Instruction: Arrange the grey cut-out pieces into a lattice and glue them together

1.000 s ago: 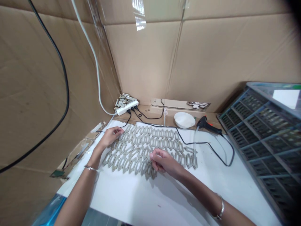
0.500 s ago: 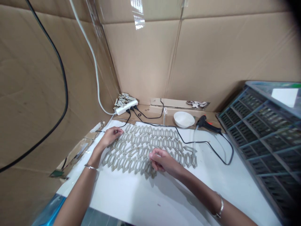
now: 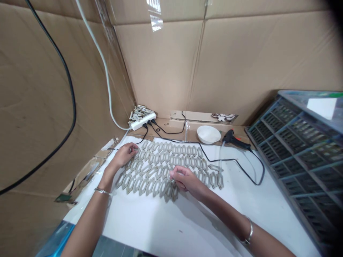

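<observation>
Your left hand (image 3: pixel 122 156) lies half-closed on the upper left edge of the grey hexagonal pieces (image 3: pixel 152 171), which sit in a tight lattice on the white worktop (image 3: pixel 150 228). Your right hand (image 3: pixel 186 182) rests curled on their lower middle; you cannot tell if it grips one. A glue gun (image 3: pixel 233 138) lies beyond them, beside a white bowl (image 3: pixel 208 134).

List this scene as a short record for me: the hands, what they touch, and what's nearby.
Left hand: fingertips on the grey cut-out pieces
Right hand: fingers on the same pieces
Pieces: laid edge to edge on a white table
Nearby: white bowl, glue gun, power strip, blue plastic crate
</observation>
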A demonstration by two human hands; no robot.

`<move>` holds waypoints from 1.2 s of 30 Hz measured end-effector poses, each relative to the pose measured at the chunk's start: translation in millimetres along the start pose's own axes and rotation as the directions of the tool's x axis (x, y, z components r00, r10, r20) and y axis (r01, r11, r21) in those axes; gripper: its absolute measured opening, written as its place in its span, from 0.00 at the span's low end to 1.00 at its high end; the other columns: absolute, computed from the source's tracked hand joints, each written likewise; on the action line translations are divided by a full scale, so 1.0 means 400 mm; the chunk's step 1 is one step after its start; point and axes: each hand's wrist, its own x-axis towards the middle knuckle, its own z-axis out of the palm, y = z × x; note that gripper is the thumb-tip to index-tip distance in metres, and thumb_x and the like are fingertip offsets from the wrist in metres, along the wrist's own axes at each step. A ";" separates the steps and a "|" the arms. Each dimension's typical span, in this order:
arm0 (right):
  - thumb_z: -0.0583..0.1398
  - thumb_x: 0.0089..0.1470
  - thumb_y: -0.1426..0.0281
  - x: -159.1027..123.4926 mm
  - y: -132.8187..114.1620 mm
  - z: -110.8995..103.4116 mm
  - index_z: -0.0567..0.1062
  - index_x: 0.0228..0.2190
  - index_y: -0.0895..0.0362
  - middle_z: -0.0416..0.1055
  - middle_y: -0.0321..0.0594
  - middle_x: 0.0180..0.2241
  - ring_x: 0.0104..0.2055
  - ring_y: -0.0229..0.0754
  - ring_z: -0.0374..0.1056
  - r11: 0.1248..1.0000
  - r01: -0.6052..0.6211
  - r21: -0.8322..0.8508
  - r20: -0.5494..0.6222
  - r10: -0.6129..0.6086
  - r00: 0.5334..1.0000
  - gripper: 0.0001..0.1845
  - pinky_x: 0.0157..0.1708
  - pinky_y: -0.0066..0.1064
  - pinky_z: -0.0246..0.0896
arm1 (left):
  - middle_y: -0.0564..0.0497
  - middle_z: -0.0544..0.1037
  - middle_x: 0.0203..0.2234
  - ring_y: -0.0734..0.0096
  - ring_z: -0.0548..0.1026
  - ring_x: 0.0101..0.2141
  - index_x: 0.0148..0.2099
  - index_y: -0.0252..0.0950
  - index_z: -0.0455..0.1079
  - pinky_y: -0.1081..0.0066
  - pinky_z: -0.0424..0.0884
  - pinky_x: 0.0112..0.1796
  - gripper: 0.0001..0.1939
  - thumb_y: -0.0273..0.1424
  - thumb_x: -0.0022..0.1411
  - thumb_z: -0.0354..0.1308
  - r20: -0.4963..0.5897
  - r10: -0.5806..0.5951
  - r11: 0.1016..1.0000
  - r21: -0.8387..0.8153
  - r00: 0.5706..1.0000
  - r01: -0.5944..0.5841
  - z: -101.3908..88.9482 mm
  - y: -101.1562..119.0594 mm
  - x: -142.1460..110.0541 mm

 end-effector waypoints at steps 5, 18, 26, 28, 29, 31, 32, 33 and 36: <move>0.63 0.52 0.54 0.003 -0.003 -0.001 0.67 0.28 0.57 0.47 0.22 0.13 0.16 0.28 0.38 0.997 -0.002 0.075 -0.013 0.003 1.000 0.20 0.15 0.23 0.33 | 0.48 0.74 0.29 0.64 0.69 0.32 0.36 0.36 0.73 0.67 0.65 0.37 0.13 0.41 0.59 0.55 -0.080 0.071 0.997 0.004 0.994 -0.071 0.012 0.064 -0.007; 0.60 0.50 0.44 0.003 -0.009 0.011 0.61 0.17 0.56 0.53 0.28 0.14 0.16 0.29 0.46 0.974 0.127 -0.189 -0.090 -0.146 0.985 0.30 0.18 0.26 0.39 | 0.50 0.74 0.35 0.67 0.71 0.37 0.39 0.37 0.71 0.70 0.65 0.41 0.15 0.43 0.67 0.52 0.381 0.375 0.835 -0.534 0.845 -0.130 0.112 0.353 -0.145; 0.50 0.61 0.47 0.003 0.012 0.005 0.66 0.21 0.57 0.54 0.31 0.17 0.19 0.32 0.49 0.927 0.162 -0.338 -0.044 -0.188 0.981 0.29 0.21 0.27 0.43 | 0.50 0.74 0.33 0.67 0.72 0.37 0.37 0.37 0.72 0.71 0.65 0.40 0.17 0.42 0.69 0.49 0.367 0.346 0.813 -0.577 0.863 -0.080 0.089 0.350 -0.133; 0.49 0.62 0.49 0.000 0.013 0.006 0.68 0.23 0.57 0.55 0.31 0.18 0.21 0.33 0.50 0.903 0.160 -0.400 -0.054 -0.197 0.979 0.28 0.23 0.27 0.45 | 0.50 0.74 0.32 0.68 0.72 0.36 0.36 0.37 0.72 0.71 0.66 0.40 0.16 0.41 0.69 0.49 0.344 0.332 0.806 -0.587 0.878 -0.074 0.091 0.351 -0.134; 0.49 0.63 0.49 -0.002 0.014 0.008 0.68 0.24 0.57 0.55 0.31 0.18 0.21 0.33 0.51 0.889 0.157 -0.429 -0.056 -0.200 0.978 0.28 0.24 0.27 0.45 | 0.50 0.74 0.32 0.68 0.73 0.36 0.36 0.37 0.72 0.71 0.66 0.39 0.16 0.41 0.69 0.50 0.331 0.322 0.799 -0.597 0.887 -0.067 0.094 0.351 -0.135; 0.48 0.63 0.50 -0.005 0.014 0.011 0.69 0.25 0.57 0.54 0.31 0.18 0.22 0.33 0.51 0.872 0.153 -0.465 -0.052 -0.199 0.979 0.27 0.24 0.27 0.46 | 0.50 0.75 0.32 0.68 0.73 0.36 0.36 0.36 0.72 0.71 0.67 0.39 0.14 0.41 0.68 0.53 0.301 0.285 0.774 -0.632 0.910 -0.033 0.102 0.350 -0.136; 0.49 0.63 0.50 -0.007 0.013 0.014 0.69 0.25 0.57 0.54 0.31 0.18 0.22 0.33 0.51 0.869 0.150 -0.471 -0.049 -0.195 0.980 0.27 0.25 0.27 0.46 | 0.50 0.75 0.32 0.68 0.73 0.36 0.37 0.36 0.72 0.71 0.67 0.39 0.14 0.41 0.67 0.53 0.287 0.259 0.757 -0.654 0.922 -0.009 0.106 0.348 -0.135; 0.49 0.63 0.50 -0.008 0.012 0.016 0.69 0.25 0.58 0.54 0.31 0.18 0.22 0.33 0.51 0.871 0.147 -0.470 -0.046 -0.190 0.981 0.27 0.25 0.27 0.46 | 0.49 0.76 0.33 0.68 0.74 0.36 0.37 0.36 0.72 0.71 0.68 0.39 0.13 0.40 0.67 0.54 0.271 0.227 0.738 -0.674 0.935 0.016 0.109 0.345 -0.132; 0.49 0.63 0.51 -0.011 0.006 0.022 0.70 0.26 0.58 0.55 0.31 0.18 0.22 0.33 0.52 0.894 0.129 -0.428 -0.047 -0.165 0.985 0.26 0.24 0.26 0.46 | 0.47 0.78 0.34 0.68 0.75 0.36 0.38 0.35 0.73 0.70 0.70 0.39 0.14 0.40 0.66 0.55 0.185 0.110 0.690 -0.721 0.977 0.059 0.102 0.319 -0.110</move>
